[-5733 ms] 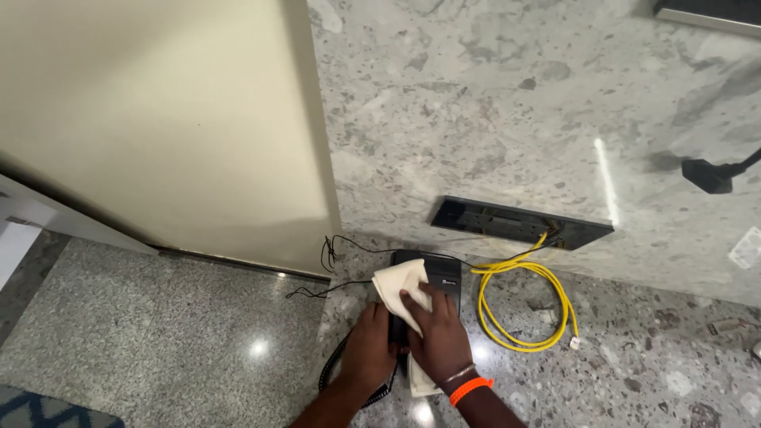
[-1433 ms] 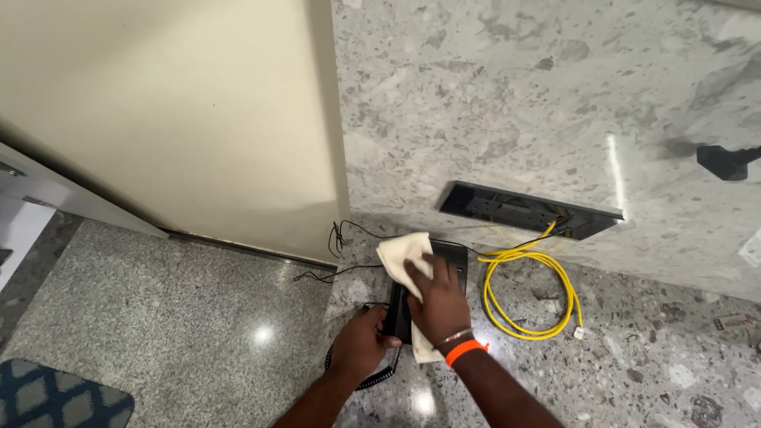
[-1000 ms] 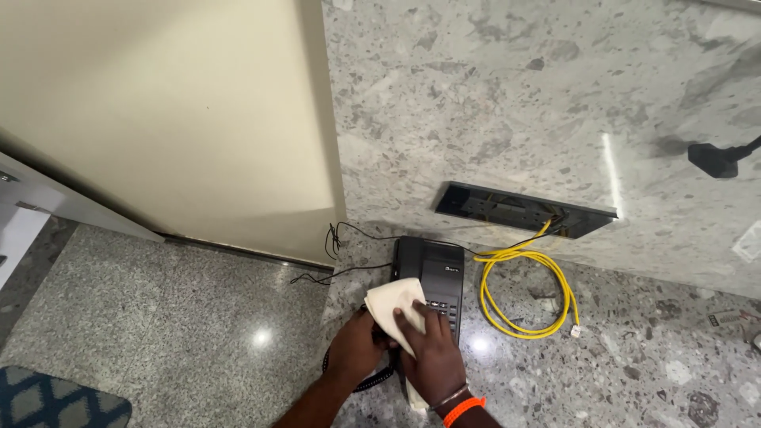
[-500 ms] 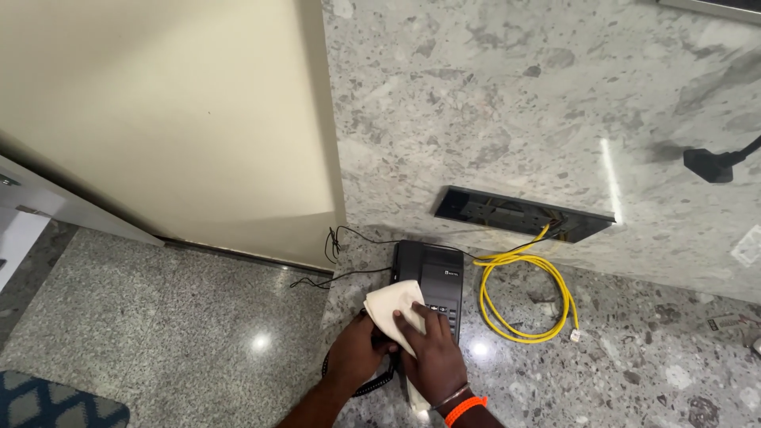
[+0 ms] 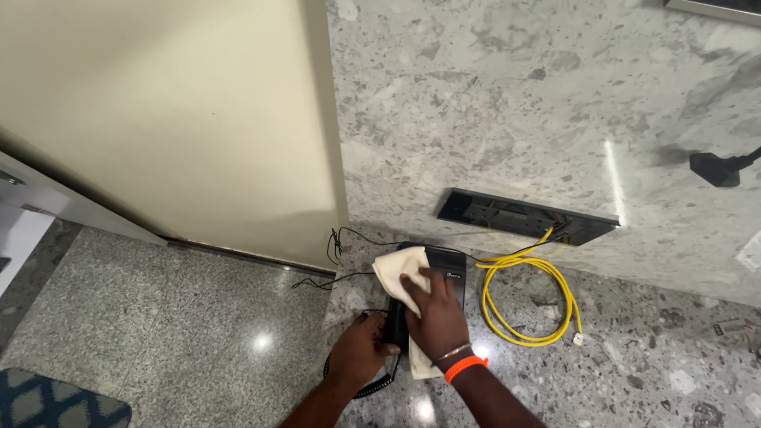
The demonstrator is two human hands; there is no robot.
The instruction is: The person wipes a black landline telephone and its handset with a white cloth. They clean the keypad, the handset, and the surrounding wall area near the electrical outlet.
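A person's right hand [image 5: 434,319] presses a cream cloth [image 5: 394,275] flat across the top of a black desk telephone [image 5: 438,265], fingers spread so the fabric stays against the casing. The left hand [image 5: 358,357] wraps its grip around the phone's near end, by the coiled cord [image 5: 372,387], apparently to keep the set from sliding on the polished speckled stone desk [image 5: 650,349]. The phone sits near the wall, just beside a looped yellow cable [image 5: 527,305] running from a recessed socket box [image 5: 523,215].
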